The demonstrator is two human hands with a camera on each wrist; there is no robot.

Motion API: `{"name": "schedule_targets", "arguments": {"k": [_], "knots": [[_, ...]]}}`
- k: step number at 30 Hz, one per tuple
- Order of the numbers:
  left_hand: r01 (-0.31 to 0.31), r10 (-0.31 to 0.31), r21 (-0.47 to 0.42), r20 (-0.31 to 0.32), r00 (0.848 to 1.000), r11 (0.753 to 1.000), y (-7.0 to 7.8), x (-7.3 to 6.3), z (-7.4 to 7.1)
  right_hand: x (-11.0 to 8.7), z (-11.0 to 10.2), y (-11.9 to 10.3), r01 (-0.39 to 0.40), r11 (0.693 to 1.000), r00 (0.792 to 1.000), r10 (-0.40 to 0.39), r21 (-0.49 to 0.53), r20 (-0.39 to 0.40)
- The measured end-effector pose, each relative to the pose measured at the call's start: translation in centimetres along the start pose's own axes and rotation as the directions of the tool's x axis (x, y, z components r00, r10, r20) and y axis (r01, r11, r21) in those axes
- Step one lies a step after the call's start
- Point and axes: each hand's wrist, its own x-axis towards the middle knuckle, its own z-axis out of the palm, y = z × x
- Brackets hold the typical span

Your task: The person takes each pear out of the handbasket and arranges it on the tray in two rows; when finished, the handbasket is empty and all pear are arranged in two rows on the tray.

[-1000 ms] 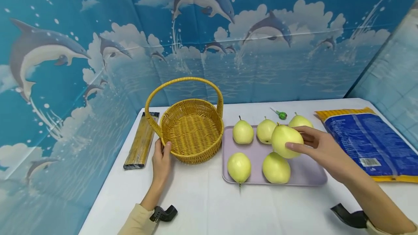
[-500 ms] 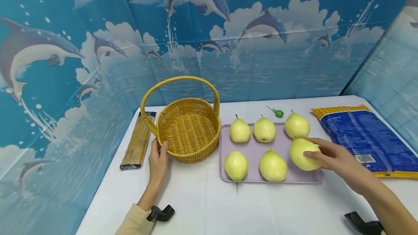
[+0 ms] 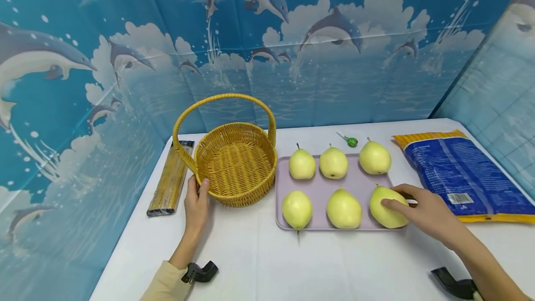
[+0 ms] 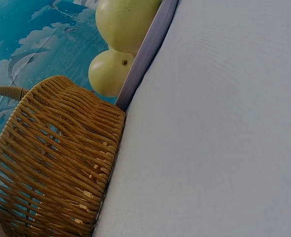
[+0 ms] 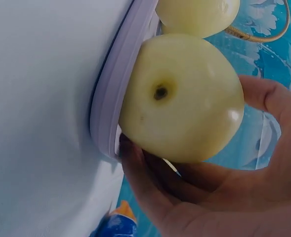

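In the head view my right hand (image 3: 426, 210) holds a yellow-green pear (image 3: 388, 208) at the front right corner of a light purple tray (image 3: 319, 199). The right wrist view has thumb and fingers around this pear (image 5: 185, 103), whose dark blossom end faces the camera, low against the tray's rim. Several other pears, such as the front middle one (image 3: 343, 209), sit on the tray in two rows. My left hand (image 3: 196, 206) grips the front left side of a woven wicker basket (image 3: 236, 166), thumb at its rim. Nothing lies inside the basket.
A long pack of brown sticks (image 3: 170, 180) lies left of the basket. Behind the tray is a small green wrapped lollipop-like item (image 3: 350, 141). A blue and yellow bag (image 3: 464, 175) lies at the right. A dolphin-print curtain (image 3: 267, 59) hangs behind the white table.
My right hand has carried the pear rightward and down from above the tray's middle to its front right corner. The left hand stays on the basket. The view has shifted slightly.
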Motion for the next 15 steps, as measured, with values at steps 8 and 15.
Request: {"name": "schedule_targets", "arguments": {"k": [8, 15], "knots": [[0.012, -0.012, 0.003, -0.012, 1.000, 1.000, -0.08, -0.04, 0.03, 0.01, 0.10, 0.22, 0.090, 0.995, 0.989, -0.095, -0.045, -0.117], [0.003, -0.003, 0.012, 0.016, 1.000, 1.000, -0.14, 0.18, -0.10, -0.16, 0.48, 0.23, 0.074, 0.994, 0.986, -0.086, -0.084, -0.140]]}}
